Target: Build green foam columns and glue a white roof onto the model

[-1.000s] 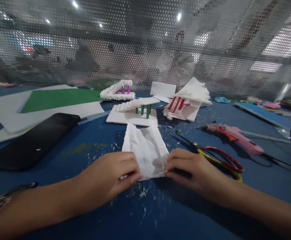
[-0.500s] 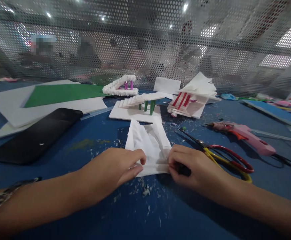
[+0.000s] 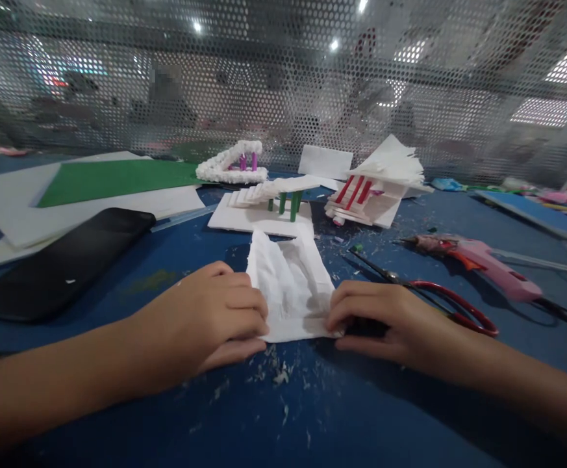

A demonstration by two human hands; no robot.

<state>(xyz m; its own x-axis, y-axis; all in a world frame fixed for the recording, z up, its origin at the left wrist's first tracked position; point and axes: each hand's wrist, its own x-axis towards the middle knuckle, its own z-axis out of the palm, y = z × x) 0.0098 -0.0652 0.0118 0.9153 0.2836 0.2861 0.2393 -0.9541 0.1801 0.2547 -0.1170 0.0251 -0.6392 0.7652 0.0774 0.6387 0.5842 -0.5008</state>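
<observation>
A crumpled white tissue sheet (image 3: 290,286) lies on the blue table (image 3: 117,416) in front of me. My left hand (image 3: 210,322) pinches its near left edge, fingers curled over the fold. My right hand (image 3: 385,322) pinches the near right corner, fingers bent. Both hands rest on the table, with white scraps scattered just below them.
Red-handled scissors (image 3: 439,302) lie beside my right hand, a pink glue gun (image 3: 478,263) further right. Three small white foam models (image 3: 268,205) stand behind the tissue. A black sheet (image 3: 63,260) and green and white sheets (image 3: 112,182) lie left. A perforated screen (image 3: 283,84) closes the back.
My left hand has rolled further over the tissue's left edge, fingers now curled on top. The near edge is folded flatter. The view shifted slightly.
</observation>
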